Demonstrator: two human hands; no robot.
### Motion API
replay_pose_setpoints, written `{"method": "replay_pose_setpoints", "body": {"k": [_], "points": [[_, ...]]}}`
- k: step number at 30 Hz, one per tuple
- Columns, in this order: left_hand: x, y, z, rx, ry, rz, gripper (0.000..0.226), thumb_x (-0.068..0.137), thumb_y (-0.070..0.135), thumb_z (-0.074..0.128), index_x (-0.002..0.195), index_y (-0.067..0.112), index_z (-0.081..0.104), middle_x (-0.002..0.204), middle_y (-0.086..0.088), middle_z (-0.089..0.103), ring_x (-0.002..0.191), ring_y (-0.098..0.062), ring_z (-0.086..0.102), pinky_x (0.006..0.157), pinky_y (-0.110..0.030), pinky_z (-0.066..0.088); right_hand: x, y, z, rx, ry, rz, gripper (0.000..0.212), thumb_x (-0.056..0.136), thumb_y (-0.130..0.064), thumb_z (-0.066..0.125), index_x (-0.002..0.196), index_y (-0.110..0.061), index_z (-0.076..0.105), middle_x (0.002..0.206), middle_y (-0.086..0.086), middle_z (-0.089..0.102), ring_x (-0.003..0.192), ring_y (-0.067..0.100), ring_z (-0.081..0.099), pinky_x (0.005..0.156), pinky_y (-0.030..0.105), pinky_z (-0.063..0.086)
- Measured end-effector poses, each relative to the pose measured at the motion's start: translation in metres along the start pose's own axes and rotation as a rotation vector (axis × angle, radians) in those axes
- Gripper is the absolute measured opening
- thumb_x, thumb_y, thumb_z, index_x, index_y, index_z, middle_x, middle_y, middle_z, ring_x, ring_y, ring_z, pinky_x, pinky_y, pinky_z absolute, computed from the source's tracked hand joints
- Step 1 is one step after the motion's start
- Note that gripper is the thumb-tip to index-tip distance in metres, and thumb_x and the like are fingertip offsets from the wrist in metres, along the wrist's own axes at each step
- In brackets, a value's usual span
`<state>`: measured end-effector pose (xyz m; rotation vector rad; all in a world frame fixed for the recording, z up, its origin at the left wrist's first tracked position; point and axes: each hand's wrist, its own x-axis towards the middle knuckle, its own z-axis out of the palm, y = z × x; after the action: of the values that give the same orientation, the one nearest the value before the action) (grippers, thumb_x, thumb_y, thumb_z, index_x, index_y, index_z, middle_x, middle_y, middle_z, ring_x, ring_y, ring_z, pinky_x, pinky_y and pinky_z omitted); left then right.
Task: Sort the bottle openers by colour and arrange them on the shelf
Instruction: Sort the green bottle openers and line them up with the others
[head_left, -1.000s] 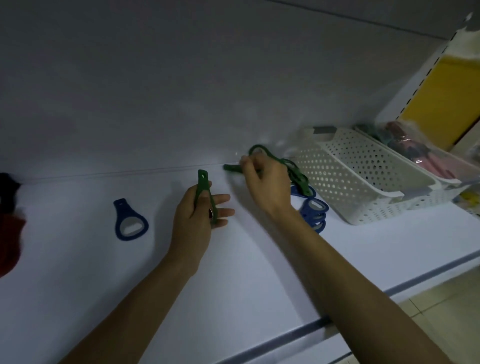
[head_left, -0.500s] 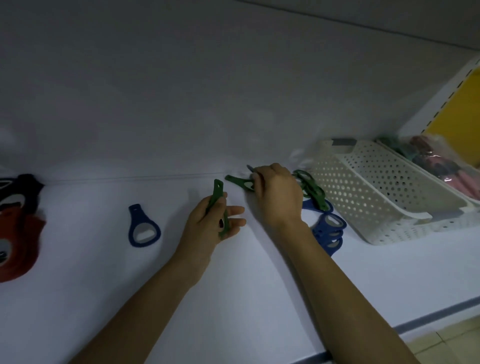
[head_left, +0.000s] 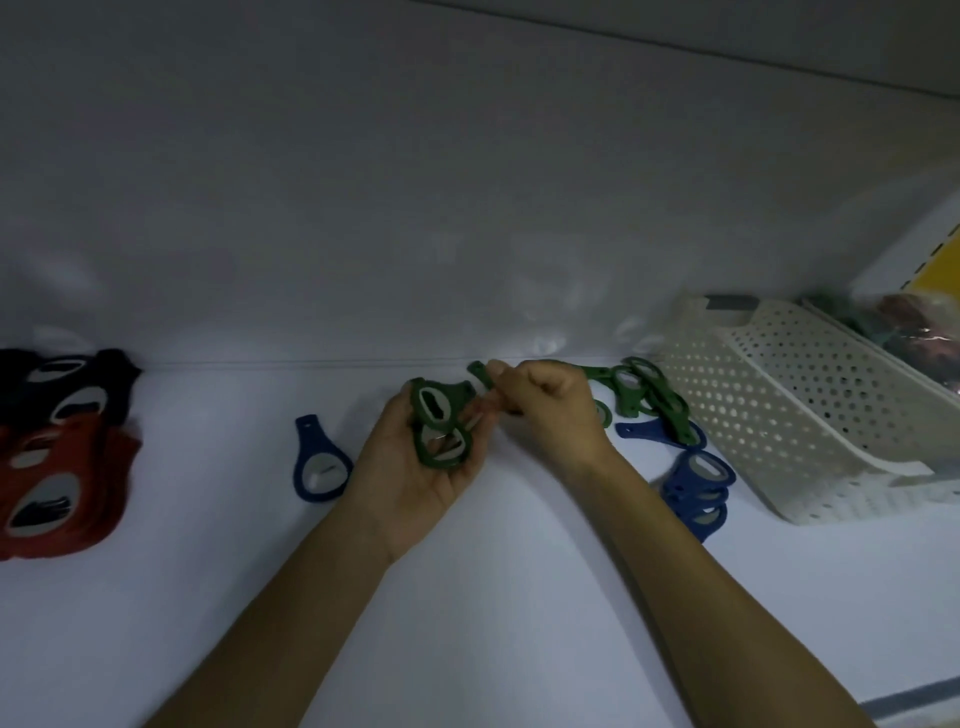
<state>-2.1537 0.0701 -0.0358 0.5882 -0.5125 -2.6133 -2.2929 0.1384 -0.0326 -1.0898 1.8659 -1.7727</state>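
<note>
Green openers (head_left: 441, 431), oval-holed, left hand (head_left: 415, 467)

- The green openers (head_left: 441, 431) in the left hand (head_left: 410, 483) are dark green with pale middles.
- The green opener (head_left: 479, 374) in the right hand (head_left: 545, 410) is the same dark green.
- The green heap (head_left: 644, 395) lies beside the basket (head_left: 779, 415), which is white with small round holes all over.
- The blue heap (head_left: 696, 483) and the lone blue opener (head_left: 317, 467) are deep blue.
- At the shelf's left edge are red openers (head_left: 57, 483) and black openers (head_left: 67, 389).
- The shelf (head_left: 467, 623) is white, with a grey-blue strip (head_left: 914, 701) along its front edge.
</note>
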Motion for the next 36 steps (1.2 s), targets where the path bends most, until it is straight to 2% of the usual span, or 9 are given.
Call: {"method": "replay_pose_setpoints", "body": {"k": [6,10,14,17,20,23,26,29,36], "points": [[0.0,-0.001,-0.004,-0.039,0.0,0.024,0.038,0.092,0.034,0.053,0.104,0.002,0.07,0.108,-0.018,0.069,0.088,-0.029,0.07,0.07,-0.037,0.059,0.002,0.019,-0.015,-1.024,-0.062,-0.109,0.027,0.09,-0.033,0.059,0.108,-0.015,0.067,0.091,0.007,0.067,0.088,0.026,0.058,0.081,0.038,0.048],[0.0,-0.001,-0.004,-0.019,0.008,0.023,0.03,0.092,0.016,0.053,0.115,-0.001,0.063,0.109,-0.018,0.069,0.09,-0.029,0.07,0.076,-0.04,0.058,0.002,0.011,-0.013,-1.044,0.095,-0.326,0.017,0.087,-0.012,0.055,0.08,-0.009,0.069,0.067,0.01,0.065,0.06,0.028,0.057,0.068,0.04,0.049],[0.002,-0.002,-0.002,0.022,0.033,0.049,0.036,0.09,0.018,0.054,0.123,0.004,0.057,0.118,-0.018,0.064,0.105,-0.028,0.063,0.083,-0.039,0.053,-0.007,-0.004,-0.006,-0.782,0.344,-0.469,0.015,0.085,-0.016,0.065,0.095,-0.013,0.075,0.071,0.006,0.072,0.056,0.022,0.063,0.058,0.031,0.051],[0.001,-0.002,0.0,0.032,0.014,0.054,0.05,0.091,0.047,0.047,0.116,0.007,0.064,0.119,-0.019,0.064,0.11,-0.03,0.062,0.09,-0.041,0.05,-0.019,-0.014,0.007,-0.692,0.057,-0.61,0.012,0.082,-0.021,0.066,0.089,-0.018,0.076,0.078,-0.002,0.074,0.065,0.013,0.065,0.068,0.027,0.05],[0.004,0.0,-0.008,-0.092,0.033,0.041,0.054,0.095,0.05,0.04,0.101,0.004,0.068,0.098,-0.019,0.071,0.089,-0.03,0.07,0.08,-0.044,0.053,-0.029,-0.021,0.021,-0.484,-0.401,-0.366,0.022,0.081,-0.04,0.062,0.096,-0.028,0.072,0.09,-0.007,0.071,0.081,0.008,0.064,0.074,0.022,0.05],[0.005,-0.001,-0.008,-0.094,0.064,0.051,0.037,0.098,0.033,0.042,0.106,0.002,0.063,0.094,-0.019,0.072,0.082,-0.028,0.071,0.077,-0.041,0.057,-0.024,-0.019,0.017,-0.216,-0.289,-0.203,0.018,0.085,-0.035,0.061,0.085,-0.023,0.074,0.081,-0.012,0.071,0.08,0.009,0.067,0.072,0.024,0.053],[0.004,-0.004,-0.004,-0.075,0.065,0.001,0.03,0.096,0.022,0.047,0.111,-0.001,0.06,0.094,-0.02,0.071,0.073,-0.029,0.071,0.06,-0.034,0.059,-0.012,-0.01,-0.006,-0.643,0.013,-0.202,0.019,0.089,-0.015,0.056,0.096,-0.015,0.073,0.096,-0.002,0.071,0.092,0.016,0.064,0.078,0.028,0.049],[0.002,-0.003,-0.002,-0.048,0.056,-0.002,0.032,0.095,0.02,0.049,0.12,0.002,0.058,0.108,-0.017,0.069,0.085,-0.028,0.069,0.063,-0.034,0.059,-0.008,0.0,-0.029,-1.189,-0.059,-0.062,0.032,0.085,-0.014,0.057,0.114,-0.022,0.066,0.12,0.003,0.065,0.113,0.027,0.056,0.092,0.034,0.044],[0.001,-0.003,0.0,-0.058,0.059,-0.002,0.031,0.092,0.021,0.053,0.116,0.002,0.06,0.103,-0.017,0.07,0.096,-0.028,0.063,0.075,-0.038,0.057,-0.002,-0.002,-0.039,-1.336,-0.134,-0.051,0.022,0.091,-0.028,0.054,0.108,-0.024,0.066,0.115,0.003,0.06,0.112,0.027,0.048,0.09,0.035,0.035]]}}
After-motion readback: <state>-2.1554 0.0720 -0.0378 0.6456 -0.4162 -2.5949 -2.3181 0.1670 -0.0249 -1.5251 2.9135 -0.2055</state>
